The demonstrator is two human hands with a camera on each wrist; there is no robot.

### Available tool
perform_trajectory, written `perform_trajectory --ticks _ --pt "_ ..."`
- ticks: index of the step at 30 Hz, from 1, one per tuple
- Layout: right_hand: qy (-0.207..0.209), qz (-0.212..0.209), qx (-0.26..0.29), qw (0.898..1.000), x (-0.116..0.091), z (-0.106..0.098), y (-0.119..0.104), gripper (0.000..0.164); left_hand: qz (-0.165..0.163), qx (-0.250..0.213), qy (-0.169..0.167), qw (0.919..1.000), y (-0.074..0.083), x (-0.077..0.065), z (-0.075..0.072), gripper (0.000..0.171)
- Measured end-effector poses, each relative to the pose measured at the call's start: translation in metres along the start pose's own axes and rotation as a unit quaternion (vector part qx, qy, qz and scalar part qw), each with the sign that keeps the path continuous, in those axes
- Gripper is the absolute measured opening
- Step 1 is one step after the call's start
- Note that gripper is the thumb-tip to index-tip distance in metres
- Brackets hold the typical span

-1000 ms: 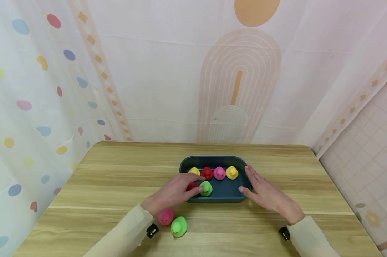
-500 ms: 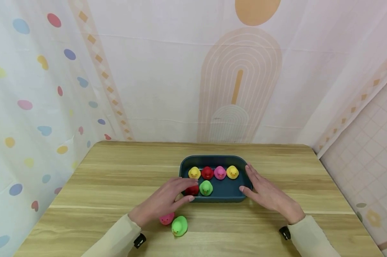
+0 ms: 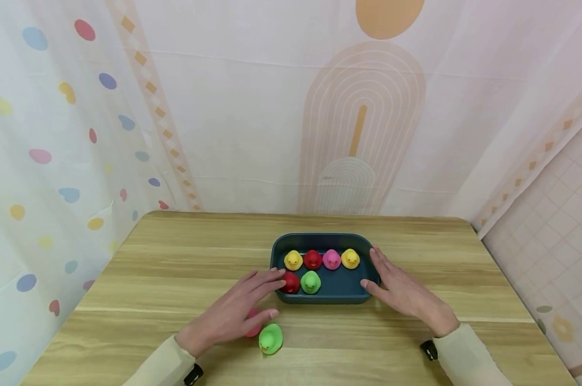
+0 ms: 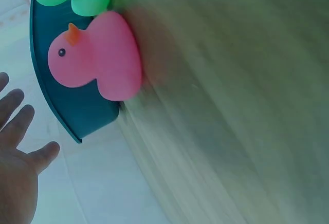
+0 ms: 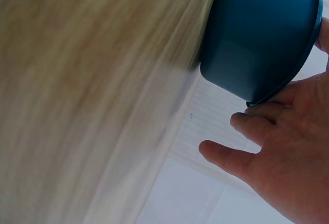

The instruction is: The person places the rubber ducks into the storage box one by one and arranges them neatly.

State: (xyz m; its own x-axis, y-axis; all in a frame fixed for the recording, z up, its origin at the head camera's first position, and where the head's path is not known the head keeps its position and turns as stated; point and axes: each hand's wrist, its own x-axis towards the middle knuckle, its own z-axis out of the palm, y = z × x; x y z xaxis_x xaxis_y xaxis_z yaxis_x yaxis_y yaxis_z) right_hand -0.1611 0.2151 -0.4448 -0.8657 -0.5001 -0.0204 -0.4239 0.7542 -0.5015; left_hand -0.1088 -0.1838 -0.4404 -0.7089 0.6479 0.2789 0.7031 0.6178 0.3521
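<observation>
In the head view, a dark blue tray holds a back row of a yellow duck, a red duck, a pink duck and another yellow duck. In front of these sit a second red duck, partly behind fingertips, and a green duck. My left hand, fingers spread and holding nothing, hovers over a darker pink duck on the table, mostly covered from above. Beside it lies another green duck. My right hand rests against the tray's right end, fingers extended, thumb over the rim.
The wooden table reaches back to a patterned curtain. More curtain hangs along the left and right sides. Both wrists carry a small black device, one of them by the right sleeve.
My left hand has left the green duck in the tray's front row and moved left and toward me, over the loose pink duck. The right hand stays at the tray.
</observation>
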Motion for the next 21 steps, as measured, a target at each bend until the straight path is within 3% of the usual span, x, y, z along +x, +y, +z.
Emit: perform_trajectory --ticks 13,21 --pt "0.001 0.002 0.000 1.000 -0.001 0.000 0.000 0.088 0.024 0.047 0.015 0.9985 -0.007 -0.026 -0.002 0.064" --pt "0.002 -0.001 -0.002 1.000 0.000 0.001 0.001 0.088 0.019 0.059 0.001 0.9981 -0.010 -0.039 -0.002 0.061"
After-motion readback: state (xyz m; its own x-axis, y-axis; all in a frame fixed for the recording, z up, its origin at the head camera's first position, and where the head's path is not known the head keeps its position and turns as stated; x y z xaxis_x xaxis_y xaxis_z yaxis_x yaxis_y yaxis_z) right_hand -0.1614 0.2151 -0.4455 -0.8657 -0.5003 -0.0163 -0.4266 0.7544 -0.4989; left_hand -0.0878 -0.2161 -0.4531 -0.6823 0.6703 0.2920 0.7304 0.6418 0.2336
